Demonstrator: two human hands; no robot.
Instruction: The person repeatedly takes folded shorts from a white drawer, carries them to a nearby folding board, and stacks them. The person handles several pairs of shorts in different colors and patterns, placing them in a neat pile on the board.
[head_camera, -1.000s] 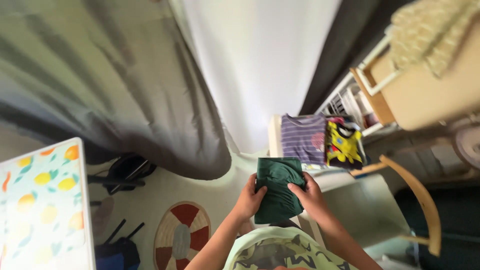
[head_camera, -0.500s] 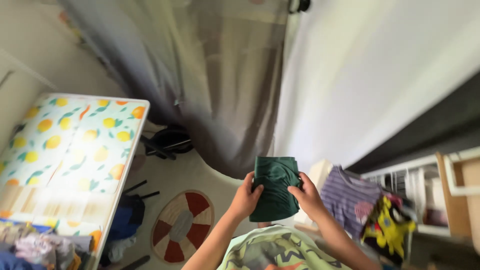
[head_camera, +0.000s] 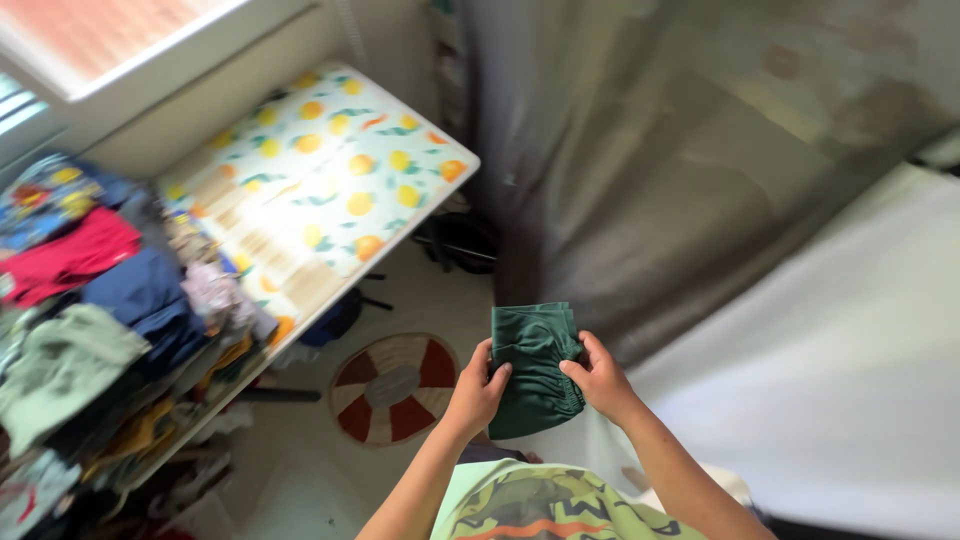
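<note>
A folded dark green garment (head_camera: 533, 362) with a gathered waistband is held in front of my chest. My left hand (head_camera: 478, 388) grips its left edge, thumb on top. My right hand (head_camera: 598, 376) grips its right edge with the fingers pressed into the cloth. The garment hangs above the floor, between a table on the left and a grey curtain behind.
A table with a lemon and orange patterned top (head_camera: 330, 175) stands at left, its near end heaped with several mixed clothes (head_camera: 95, 300). A round red and white rug (head_camera: 395, 385) lies on the floor. A grey curtain (head_camera: 650, 180) and a white wall (head_camera: 840, 370) are at right.
The view has swung left: the shelf with the striped and yellow clothes has left the picture, and the patterned table with its clothes pile has come in. Both hands still hold the green garment.
</note>
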